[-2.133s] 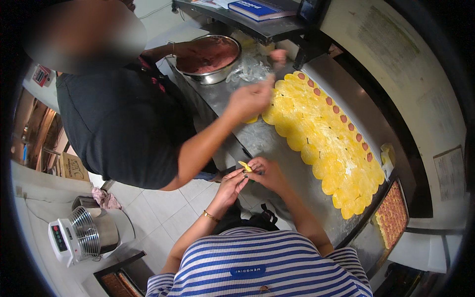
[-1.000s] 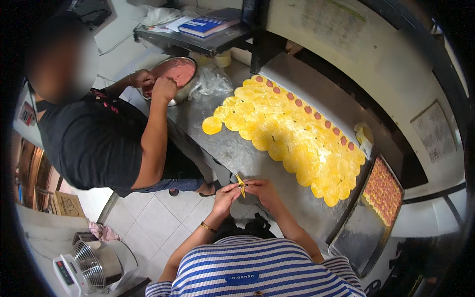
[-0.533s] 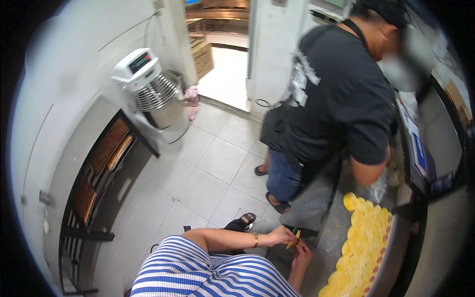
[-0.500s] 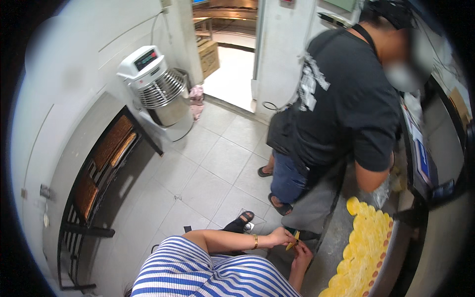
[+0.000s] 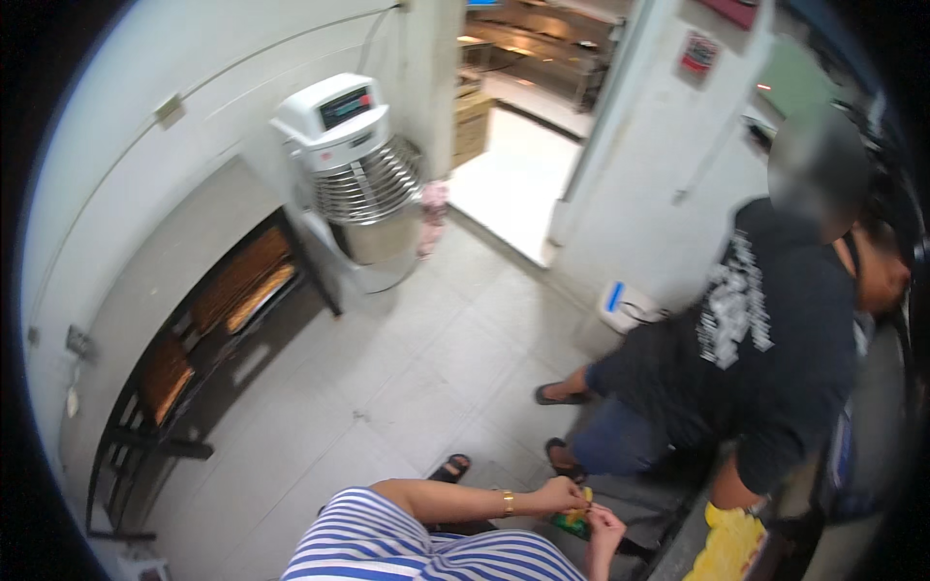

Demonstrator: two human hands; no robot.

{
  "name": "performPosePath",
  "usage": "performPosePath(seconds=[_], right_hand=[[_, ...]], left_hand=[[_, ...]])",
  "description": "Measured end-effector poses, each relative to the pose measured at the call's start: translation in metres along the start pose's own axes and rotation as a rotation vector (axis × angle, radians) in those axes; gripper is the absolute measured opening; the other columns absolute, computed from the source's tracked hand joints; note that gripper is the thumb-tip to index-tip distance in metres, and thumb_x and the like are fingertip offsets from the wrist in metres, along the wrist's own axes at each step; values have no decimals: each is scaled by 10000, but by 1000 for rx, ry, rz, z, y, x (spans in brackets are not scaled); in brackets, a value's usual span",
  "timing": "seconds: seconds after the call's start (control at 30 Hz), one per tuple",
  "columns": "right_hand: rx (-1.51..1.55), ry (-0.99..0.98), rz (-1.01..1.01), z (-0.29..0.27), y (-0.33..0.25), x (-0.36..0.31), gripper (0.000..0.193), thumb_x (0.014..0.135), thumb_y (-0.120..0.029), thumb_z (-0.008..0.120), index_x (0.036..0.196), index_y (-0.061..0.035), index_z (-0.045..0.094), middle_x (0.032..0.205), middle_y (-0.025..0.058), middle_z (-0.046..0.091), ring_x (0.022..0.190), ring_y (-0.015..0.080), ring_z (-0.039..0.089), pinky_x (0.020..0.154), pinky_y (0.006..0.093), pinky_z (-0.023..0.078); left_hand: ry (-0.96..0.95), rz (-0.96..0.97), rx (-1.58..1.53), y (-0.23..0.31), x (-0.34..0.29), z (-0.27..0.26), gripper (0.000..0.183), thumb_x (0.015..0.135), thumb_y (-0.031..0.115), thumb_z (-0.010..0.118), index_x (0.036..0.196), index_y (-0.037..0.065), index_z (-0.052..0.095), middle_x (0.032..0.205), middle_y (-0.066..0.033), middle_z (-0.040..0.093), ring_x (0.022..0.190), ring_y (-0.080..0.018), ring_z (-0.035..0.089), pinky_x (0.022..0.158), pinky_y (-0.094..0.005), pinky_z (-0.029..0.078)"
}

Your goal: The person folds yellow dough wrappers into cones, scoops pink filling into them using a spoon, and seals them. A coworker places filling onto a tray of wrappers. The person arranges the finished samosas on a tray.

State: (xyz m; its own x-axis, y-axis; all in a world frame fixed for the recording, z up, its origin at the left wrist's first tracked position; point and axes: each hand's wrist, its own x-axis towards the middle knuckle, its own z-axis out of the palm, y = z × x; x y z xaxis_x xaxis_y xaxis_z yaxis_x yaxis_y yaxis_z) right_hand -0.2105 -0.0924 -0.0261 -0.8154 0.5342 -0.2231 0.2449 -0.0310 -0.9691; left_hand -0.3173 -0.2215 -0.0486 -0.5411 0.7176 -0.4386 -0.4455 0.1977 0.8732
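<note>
My left hand (image 5: 560, 495) pinches a small yellow piece (image 5: 587, 494), which looks like one of the thin yellow rounds. My right hand (image 5: 606, 529) meets it from the other side, fingers closed at the lower edge of the piece; what else the fingertips hold is too small to make out. Just below my left hand shows a green thing (image 5: 572, 524), partly covered. To the right of my hands, overlapping yellow rounds (image 5: 727, 542) lie on the grey worktop (image 5: 678, 554), cut off by the lower edge of the view.
A person in a black shirt (image 5: 765, 320) leans over the counter at the right. A spiral dough mixer (image 5: 363, 194) stands by the doorway. Along the left wall is a bench (image 5: 194, 228) with brown trays below. A white bin (image 5: 620, 308) sits against the wall behind the person.
The view has swung right to left across the scene, so the worktop shows less and the bin appears. My hands stay together at the yellow piece. The other person bends lower.
</note>
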Motion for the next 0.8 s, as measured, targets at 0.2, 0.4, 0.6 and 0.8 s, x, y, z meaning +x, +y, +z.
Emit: performPosePath(seconds=[0.2, 0.4, 0.6, 0.8], right_hand=[[21, 47, 196, 65, 31, 10, 64, 725, 64, 569, 758, 68, 624, 861, 109, 628, 748, 142, 572, 694, 261, 445], [89, 62, 422, 79, 70, 3, 40, 733, 44, 586, 765, 58, 605, 820, 90, 629, 713, 149, 592, 657, 278, 511], [127, 49, 476, 103, 50, 13, 67, 764, 36, 584, 811, 71, 618, 808, 105, 635, 691, 146, 603, 659, 261, 514], [239, 157, 448, 122, 12, 27, 86, 767, 59, 561, 822, 87, 621, 753, 101, 631, 611, 142, 591, 588, 222, 488]], left_hand=[[98, -93, -58, -32, 3, -55, 230, 719, 229, 646, 723, -1, 659, 609, -78, 616, 550, -124, 577, 503, -284, 451], [40, -78, 31, -79, -1, -79, 180, 741, 191, 645, 735, 11, 661, 607, -84, 616, 526, -122, 577, 499, -286, 451], [50, 46, 45, -81, 1, -100, 194, 701, 216, 675, 734, 25, 678, 611, -101, 630, 551, -175, 605, 548, -310, 472], [-72, 63, 204, -40, 11, -119, 183, 682, 198, 699, 783, 47, 682, 780, -99, 652, 708, -199, 623, 629, -306, 474]])
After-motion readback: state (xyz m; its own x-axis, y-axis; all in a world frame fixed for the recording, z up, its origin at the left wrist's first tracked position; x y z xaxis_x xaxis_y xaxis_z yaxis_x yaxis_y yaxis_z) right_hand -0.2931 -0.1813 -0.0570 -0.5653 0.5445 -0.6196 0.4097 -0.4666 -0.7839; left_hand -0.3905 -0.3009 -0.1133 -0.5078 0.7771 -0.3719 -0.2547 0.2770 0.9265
